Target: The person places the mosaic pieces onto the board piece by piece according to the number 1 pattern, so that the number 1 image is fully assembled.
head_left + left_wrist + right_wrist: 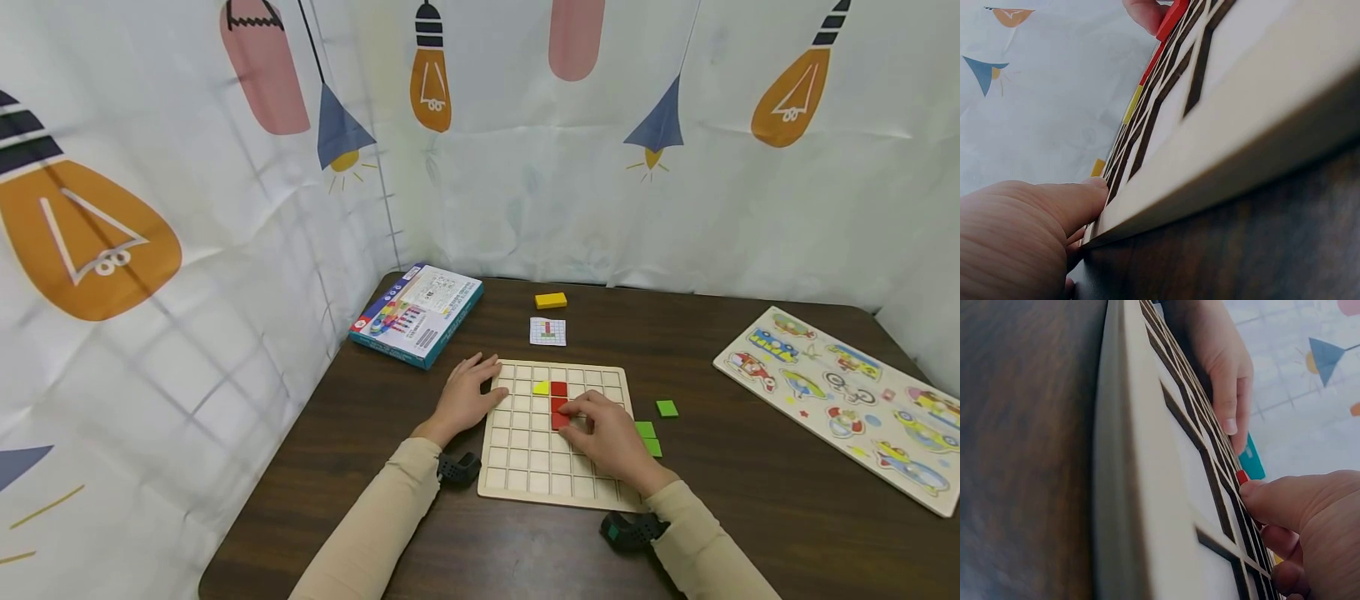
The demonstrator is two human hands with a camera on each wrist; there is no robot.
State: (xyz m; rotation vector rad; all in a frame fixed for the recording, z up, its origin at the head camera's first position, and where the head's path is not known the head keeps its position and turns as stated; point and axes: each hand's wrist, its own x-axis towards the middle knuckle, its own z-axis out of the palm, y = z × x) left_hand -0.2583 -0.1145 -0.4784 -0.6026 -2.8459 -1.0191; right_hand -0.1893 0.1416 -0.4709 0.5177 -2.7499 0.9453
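A light wooden grid board (pixel 517 458) lies on the dark table. Along its left edge rests my left hand (pixel 467 398), fingers fairly straight and thumb on the rim. My right hand (pixel 611 437) is over the board, thumb and index finger pinching a red square tile (pixel 559 422). In the left wrist view this red tile (pixel 1172 20) sits at the fingertips; in the right wrist view only a corner of the red tile (pixel 1242 477) shows by the thumb. Just above it are further red tiles (pixel 558 389) in a column, with a yellow curved-edge tile (pixel 542 388) beside the top one.
Several green square tiles (pixel 667 408) lie right of the board, partly behind my right hand. Beyond the board are a small pattern card (pixel 547 332) and a yellow block (pixel 551 301). A flat game box (pixel 417 314) sits at back left, a vehicle puzzle board (pixel 847 400) at right.
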